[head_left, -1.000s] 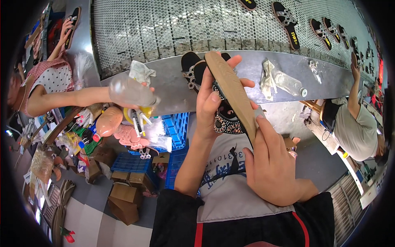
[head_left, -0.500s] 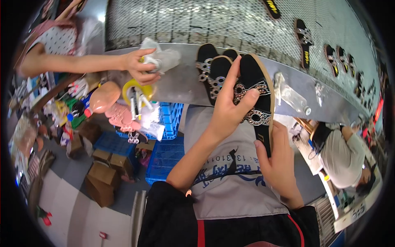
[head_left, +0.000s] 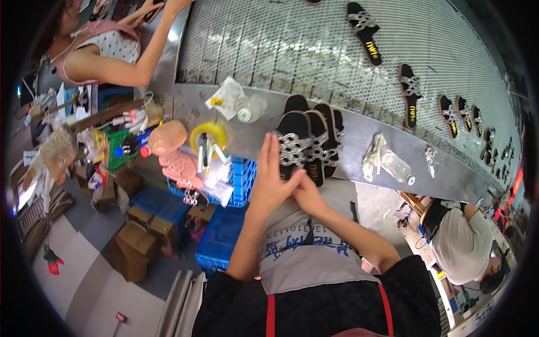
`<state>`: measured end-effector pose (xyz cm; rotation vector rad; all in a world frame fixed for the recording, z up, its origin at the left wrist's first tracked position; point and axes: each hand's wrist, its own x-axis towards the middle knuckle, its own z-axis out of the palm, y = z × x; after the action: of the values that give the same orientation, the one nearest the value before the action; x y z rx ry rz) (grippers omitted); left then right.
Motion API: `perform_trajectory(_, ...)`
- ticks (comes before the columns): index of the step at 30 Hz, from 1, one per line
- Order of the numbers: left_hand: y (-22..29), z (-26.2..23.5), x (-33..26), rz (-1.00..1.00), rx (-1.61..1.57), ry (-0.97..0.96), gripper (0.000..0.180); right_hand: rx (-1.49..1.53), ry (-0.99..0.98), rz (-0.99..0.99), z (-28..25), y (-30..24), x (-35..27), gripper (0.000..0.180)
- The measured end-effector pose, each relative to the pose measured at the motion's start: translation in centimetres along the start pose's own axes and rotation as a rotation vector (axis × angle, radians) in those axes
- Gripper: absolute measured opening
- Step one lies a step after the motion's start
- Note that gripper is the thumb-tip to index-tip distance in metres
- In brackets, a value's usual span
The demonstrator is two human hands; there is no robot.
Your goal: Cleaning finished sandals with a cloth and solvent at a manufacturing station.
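A black sandal [head_left: 294, 128] with a rhinestone strap is at the near edge of the metal ledge [head_left: 355, 124], toe pointing away from me. My left hand [head_left: 273, 182] grips its left side, fingers stretched along the edge and thumb across the heel end. My right hand [head_left: 310, 196] is closed at the same heel end, its fingers partly hidden behind my left hand. Immediately to the right, a second black sandal [head_left: 316, 129] stands beside others, partly overlapped. Another black toe [head_left: 296, 103] shows behind the held sandal.
Beyond the ledge, a mesh conveyor [head_left: 269, 45] carries several sandals. A plastic bottle [head_left: 396, 167] lies to the right; a crumpled plastic bag [head_left: 227, 96] sits left. A yellow tape roll [head_left: 208, 137] and blue crate [head_left: 242, 178] are lower left. Another person [head_left: 112, 53] works at far left.
The sandal in my hands has moved from the right of the pair to their left, and my hands lie closer together. The other person's hand has left the plastic bag. My view has shifted.
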<state>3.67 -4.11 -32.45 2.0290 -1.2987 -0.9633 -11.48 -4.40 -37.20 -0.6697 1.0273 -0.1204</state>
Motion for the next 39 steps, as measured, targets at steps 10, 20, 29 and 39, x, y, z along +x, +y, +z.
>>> perform_trajectory(10,-4.3,-0.6,4.5,-0.169,-0.158,0.601,0.101,0.061,0.134,-0.097,1.5,1.9,7.4,0.034)
perform_trajectory(20,-5.2,-2.8,10.2,-0.186,-0.370,0.650,0.093,-0.002,0.081,-0.042,0.5,1.1,7.6,0.034)
perform_trajectory(29,-11.7,-15.3,13.1,-0.325,-0.206,1.053,0.106,0.014,0.055,-0.050,0.2,1.3,6.9,0.041)
perform_trajectory(39,-21.2,-16.9,14.6,-0.409,-0.201,1.056,0.104,-0.361,0.106,-0.206,1.9,-1.3,6.0,0.030)
